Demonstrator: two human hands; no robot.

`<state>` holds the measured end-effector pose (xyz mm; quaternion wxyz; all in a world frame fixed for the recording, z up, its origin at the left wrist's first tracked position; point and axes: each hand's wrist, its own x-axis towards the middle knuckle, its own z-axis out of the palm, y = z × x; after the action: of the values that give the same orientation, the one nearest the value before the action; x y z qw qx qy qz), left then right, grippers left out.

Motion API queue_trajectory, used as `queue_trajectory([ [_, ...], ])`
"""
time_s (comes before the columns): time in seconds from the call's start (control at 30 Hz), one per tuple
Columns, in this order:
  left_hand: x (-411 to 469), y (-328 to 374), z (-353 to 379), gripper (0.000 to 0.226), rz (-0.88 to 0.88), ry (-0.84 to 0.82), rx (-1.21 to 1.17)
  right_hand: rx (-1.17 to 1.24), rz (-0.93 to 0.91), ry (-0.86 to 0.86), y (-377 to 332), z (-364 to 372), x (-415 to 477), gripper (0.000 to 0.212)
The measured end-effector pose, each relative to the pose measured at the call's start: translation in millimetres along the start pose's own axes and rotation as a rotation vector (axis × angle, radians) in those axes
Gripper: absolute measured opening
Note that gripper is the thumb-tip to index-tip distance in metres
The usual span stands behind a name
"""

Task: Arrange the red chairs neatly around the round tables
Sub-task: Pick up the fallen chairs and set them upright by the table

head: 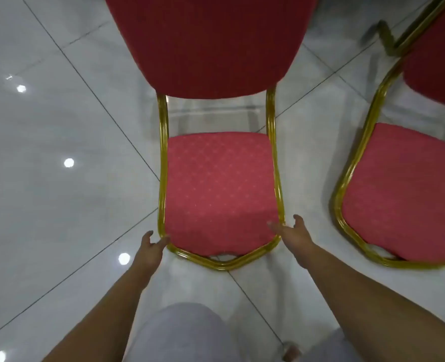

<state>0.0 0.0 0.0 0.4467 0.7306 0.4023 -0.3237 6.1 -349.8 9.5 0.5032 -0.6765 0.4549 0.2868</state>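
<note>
A red chair [220,184] with a gold metal frame stands right in front of me, its padded back at the top of the view and its seat toward me. My left hand [152,248] is at the seat's front left corner, fingers touching the gold frame. My right hand [296,235] is at the front right corner, fingers spread, one over the seat edge and the thumb outside the frame. Neither hand plainly grips the frame. A second red chair [404,194] of the same kind stands close to the right, partly cut off.
The floor [59,205] is glossy pale tile with dark grout lines and bright light reflections. My legs in light trousers show at the bottom. No round table is in view. Open floor lies to the left.
</note>
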Motion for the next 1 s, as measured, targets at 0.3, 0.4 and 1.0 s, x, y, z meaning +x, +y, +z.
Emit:
queue_trajectory([
  [0.3,81,-23,27,0.040,-0.032,-0.019,-0.300,0.304,0.075,-0.011,3,26,74,0.042],
  [0.4,33,-13,-2,0.039,-0.039,-0.013,-0.248,0.250,0.137,-0.070,-12,7,26,0.036],
  [1.0,-440,196,-220,0.016,-0.084,-0.101,-0.438,-0.010,0.209,-0.084,-204,-180,-443,0.017],
])
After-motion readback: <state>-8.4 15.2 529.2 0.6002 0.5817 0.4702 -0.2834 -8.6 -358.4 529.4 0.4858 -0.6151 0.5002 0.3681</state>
